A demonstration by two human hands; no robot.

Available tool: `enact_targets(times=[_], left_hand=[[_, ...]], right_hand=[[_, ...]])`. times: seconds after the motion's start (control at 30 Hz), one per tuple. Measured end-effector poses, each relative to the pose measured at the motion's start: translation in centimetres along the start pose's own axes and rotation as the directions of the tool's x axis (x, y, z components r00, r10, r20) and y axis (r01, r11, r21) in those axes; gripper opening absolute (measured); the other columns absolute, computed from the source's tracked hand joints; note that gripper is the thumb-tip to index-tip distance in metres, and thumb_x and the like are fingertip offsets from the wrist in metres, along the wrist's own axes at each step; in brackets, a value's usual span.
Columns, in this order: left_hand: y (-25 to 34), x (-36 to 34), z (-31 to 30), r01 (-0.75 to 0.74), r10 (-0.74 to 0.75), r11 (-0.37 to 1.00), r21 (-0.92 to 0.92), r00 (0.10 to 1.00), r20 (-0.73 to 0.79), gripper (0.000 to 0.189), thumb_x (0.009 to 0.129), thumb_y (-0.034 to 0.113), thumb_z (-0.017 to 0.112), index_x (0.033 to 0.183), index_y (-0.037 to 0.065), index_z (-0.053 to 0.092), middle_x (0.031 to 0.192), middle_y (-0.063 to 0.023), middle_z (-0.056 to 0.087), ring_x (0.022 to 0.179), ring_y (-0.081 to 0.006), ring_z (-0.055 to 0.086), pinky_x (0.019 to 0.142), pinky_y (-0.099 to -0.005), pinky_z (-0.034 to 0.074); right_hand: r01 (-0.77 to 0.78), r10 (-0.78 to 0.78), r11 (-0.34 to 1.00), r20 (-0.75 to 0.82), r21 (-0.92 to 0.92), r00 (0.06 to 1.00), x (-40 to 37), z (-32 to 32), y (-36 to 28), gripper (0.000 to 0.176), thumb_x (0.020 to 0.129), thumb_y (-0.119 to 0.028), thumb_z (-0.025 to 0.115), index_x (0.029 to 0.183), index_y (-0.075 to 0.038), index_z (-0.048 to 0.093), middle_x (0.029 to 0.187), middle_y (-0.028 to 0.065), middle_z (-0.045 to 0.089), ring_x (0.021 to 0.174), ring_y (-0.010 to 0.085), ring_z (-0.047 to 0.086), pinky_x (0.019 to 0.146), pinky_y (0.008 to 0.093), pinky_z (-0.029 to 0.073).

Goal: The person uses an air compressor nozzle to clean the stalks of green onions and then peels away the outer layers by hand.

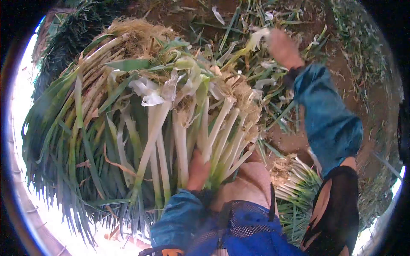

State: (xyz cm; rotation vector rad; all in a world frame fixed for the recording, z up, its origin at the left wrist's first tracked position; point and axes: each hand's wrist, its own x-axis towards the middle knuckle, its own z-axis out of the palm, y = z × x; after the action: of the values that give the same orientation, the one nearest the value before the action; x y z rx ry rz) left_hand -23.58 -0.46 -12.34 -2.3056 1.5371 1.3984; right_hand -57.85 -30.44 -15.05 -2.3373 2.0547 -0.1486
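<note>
My left hand [198, 171] is closed around the stalks of green onions [215, 132] that lean over my lap, their root ends up. Some of its fingers are hidden behind the white stems. Out to the upper right, my right hand [282, 48] is somewhat blurred and closed on a pale strip of peeled onion leaf [258, 39]. That strip hangs off the hand's left side, above the littered ground. Loose white peelings [149, 91] lie over the tops of the stalks beside my left hand.
A big heap of unpeeled green onions [55, 136] fills the left side, roots [141, 36] at the top. Cleaner stalks [297, 181] lie in a bundle at lower right, near my leg [335, 209]. Leaf scraps [239, 21] cover the brown soil [337, 81].
</note>
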Motion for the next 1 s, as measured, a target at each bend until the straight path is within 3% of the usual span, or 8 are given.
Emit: enact_targets(times=[0.13, 0.2, 0.37, 0.53, 0.67, 0.77, 0.87, 1.0], left_hand=[[0.1, -0.5, -0.4, 0.044, -0.044, 0.999, 0.013, 0.999, 0.01, 0.044, 0.075, 0.014, 0.061, 0.111, 0.002, 0.038, 0.092, -0.03, 0.06, 0.088, -0.0463, 0.057, 0.076, -0.0518, 0.046], [0.5, -0.5, -0.4, 0.064, -0.065, 0.997, 0.034, 0.998, 0.024, 0.042, 0.076, 0.014, 0.061, 0.11, 0.002, 0.04, 0.092, -0.0292, 0.06, 0.088, -0.0459, 0.057, 0.076, -0.0513, 0.046], [-0.3, -0.6, 0.1, 0.028, -0.028, 0.999, 0.044, 1.0, -0.001, 0.039, 0.076, 0.014, 0.06, 0.109, 0.003, 0.042, 0.087, -0.0278, 0.06, 0.083, -0.0456, 0.058, 0.073, -0.0511, 0.047], [-0.4, -0.9, 1.0, -0.017, 0.02, 0.991, 0.136, 0.999, -0.024, 0.036, 0.078, 0.011, 0.056, 0.109, 0.001, 0.041, 0.085, -0.0275, 0.06, 0.08, -0.0456, 0.058, 0.069, -0.0513, 0.047], [-0.1, -0.7, 0.9, 0.051, -0.053, 0.994, 0.098, 0.998, 0.014, 0.035, 0.079, 0.007, 0.051, 0.113, 0.001, 0.043, 0.088, -0.0283, 0.058, 0.084, -0.0439, 0.058, 0.069, -0.0468, 0.048], [-5.5, -0.5, 6.2, -0.293, 0.406, 0.888, 0.353, 0.862, -0.305, 0.036, 0.079, 0.006, 0.05, 0.114, 0.001, 0.046, 0.095, -0.0265, 0.057, 0.086, -0.041, 0.057, 0.074, -0.0419, 0.048], [3.2, -5.9, -3.4, -0.477, 0.53, 0.834, 0.277, 0.832, -0.163, 0.044, 0.076, 0.015, 0.059, 0.117, 0.002, 0.049, 0.112, -0.0201, 0.052, 0.104, -0.0381, 0.047, 0.092, -0.0426, 0.039], [3.6, -4.9, -14.0, -0.295, 0.572, 0.797, 0.527, 0.645, -0.506, 0.044, 0.075, 0.023, 0.063, 0.11, 0.001, 0.051, 0.097, -0.0189, 0.056, 0.088, -0.0351, 0.054, 0.077, -0.0417, 0.045]], right_hand=[[0.109, -0.175, 0.976, 0.387, 0.186, 0.906, -6.6, 0.4, -12.0, 0.055, 0.075, -0.035, 0.059, 0.117, -0.001, 0.049, 0.099, 0.0178, 0.06, 0.088, 0.0328, 0.058, 0.065, 0.0463, 0.046], [0.125, -0.247, 0.945, 0.413, 0.302, 0.877, -9.0, 3.5, -16.1, 0.036, 0.071, -0.027, 0.057, 0.098, -0.003, 0.061, 0.08, 0.0154, 0.063, 0.078, 0.0318, 0.061, 0.06, 0.0454, 0.047], [-0.025, 0.0, 0.985, 0.144, 0.171, 0.99, -2.4, 4.9, -1.6, 0.024, 0.072, -0.03, 0.062, 0.076, -0.006, 0.063, 0.075, 0.0156, 0.062, 0.071, 0.0334, 0.061, 0.058, 0.0455, 0.047], [-0.038, 0.039, 0.999, 0.149, -0.009, 0.988, 2.5, -7.2, 1.2, 0.038, 0.078, -0.033, 0.061, 0.104, -0.005, 0.057, 0.096, 0.0235, 0.06, 0.083, 0.0312, 0.06, 0.07, 0.0415, 0.047], [0.005, -0.232, 0.671, 0.203, 0.741, 0.951, -2.7, -1.3, -13.5, 0.1, 0.064, -0.037, 0.079, 0.14, -0.003, 0.023, 0.14, 0.0207, 0.032, 0.129, 0.0307, 0.033, 0.107, 0.0351, 0.027], [-0.039, -0.083, 0.847, 0.204, 0.53, 0.975, -6.3, -1.4, -24.5, 0.083, 0.069, -0.036, 0.072, 0.135, -0.008, 0.031, 0.111, 0.022, 0.056, 0.103, 0.0369, 0.055, 0.085, 0.0431, 0.046], [-0.09, -0.13, 0.838, 0.356, 0.539, 0.925, -6.0, -2.5, -24.7, 0.061, 0.072, -0.03, 0.069, 0.122, -0.009, 0.043, 0.092, 0.0205, 0.061, 0.088, 0.0382, 0.058, 0.072, 0.0468, 0.048], [0.089, -0.234, 0.838, 0.206, 0.539, 0.95, -8.0, -4.3, -21.8, 0.035, 0.074, -0.022, 0.065, 0.102, -0.008, 0.052, 0.086, 0.0181, 0.061, 0.084, 0.0373, 0.059, 0.073, 0.0438, 0.047]])
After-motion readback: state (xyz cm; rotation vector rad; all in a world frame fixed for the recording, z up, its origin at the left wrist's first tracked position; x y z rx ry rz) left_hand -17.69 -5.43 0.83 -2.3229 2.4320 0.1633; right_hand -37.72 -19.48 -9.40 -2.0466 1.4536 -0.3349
